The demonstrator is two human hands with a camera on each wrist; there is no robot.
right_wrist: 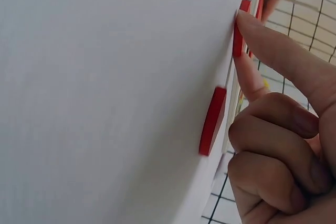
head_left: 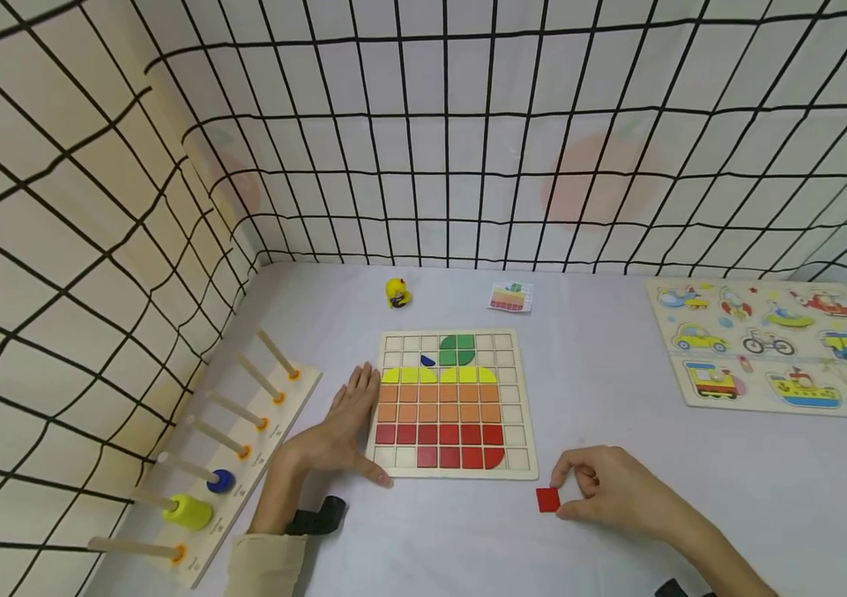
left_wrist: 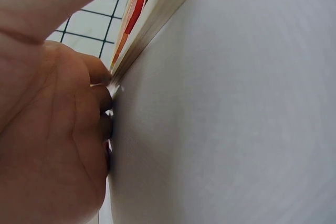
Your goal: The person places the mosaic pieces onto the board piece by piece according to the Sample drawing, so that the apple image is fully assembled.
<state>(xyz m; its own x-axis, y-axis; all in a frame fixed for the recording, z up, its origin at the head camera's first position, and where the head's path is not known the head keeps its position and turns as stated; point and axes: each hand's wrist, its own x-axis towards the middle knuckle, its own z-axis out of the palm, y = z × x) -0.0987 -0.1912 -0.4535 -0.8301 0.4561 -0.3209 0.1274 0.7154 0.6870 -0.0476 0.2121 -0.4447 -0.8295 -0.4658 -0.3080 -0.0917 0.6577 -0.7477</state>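
Observation:
A square pegless puzzle board [head_left: 526,414] holds green, yellow, orange and red tiles forming an apple-like picture; two cells at the left of its bottom row show bare wood. My left hand [head_left: 334,431] lies against the board's left edge, fingers stretched, thumb at the near left corner. Off the board's near right corner, my right hand [head_left: 613,489] pinches a red square tile [head_left: 548,500] between thumb and index finger, its other fingers curled in. A second red tile [right_wrist: 212,121] shows on the table in the right wrist view, hidden by the hand in the head view.
A small picture card [head_left: 510,297] and a yellow toy duck [head_left: 397,293] sit beyond the board. To the left stands a peg rack [head_left: 304,383] with a lime stack [head_left: 188,512] and blue ring [head_left: 221,481]. A vehicle puzzle [head_left: 752,381] lies far right. Black netting [head_left: 446,170] borders the table.

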